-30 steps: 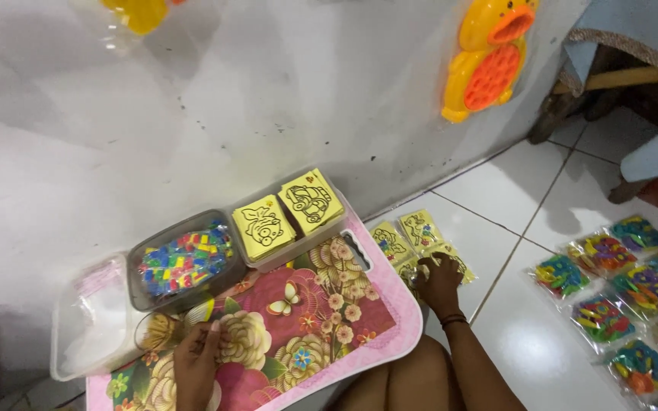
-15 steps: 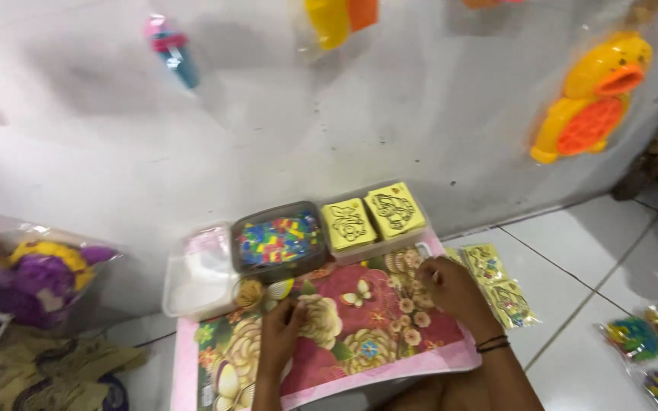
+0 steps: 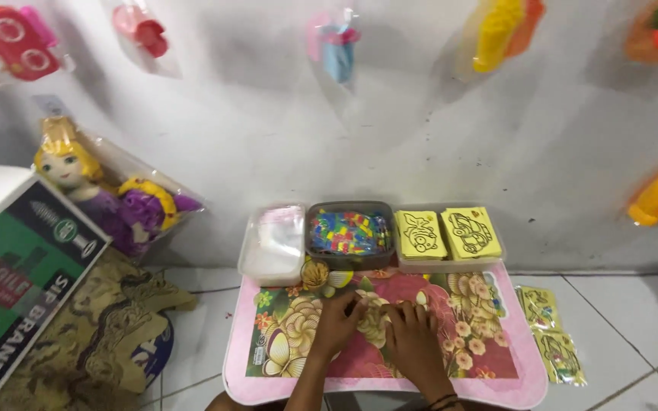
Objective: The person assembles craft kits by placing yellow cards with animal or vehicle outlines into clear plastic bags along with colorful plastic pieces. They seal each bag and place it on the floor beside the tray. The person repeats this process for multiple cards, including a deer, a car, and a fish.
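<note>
My left hand and my right hand rest side by side on a small pink table with a flowered top, fingers bent, fingertips nearly touching. Whether anything small is pinched between them I cannot tell. Along the table's far edge stand a clear tray of plastic bags, a grey tub of small colourful pieces and a tray with two yellow picture cards.
Bagged yellow cards lie on the white floor tiles at the right. A doll in a clear bag, a green-and-white box and patterned cloth sit at the left. Bagged toys hang on the wall.
The view swung left and up, bringing the doll and box into sight. My right hand came off the cards on the floor onto the table and now meets the left at its middle.
</note>
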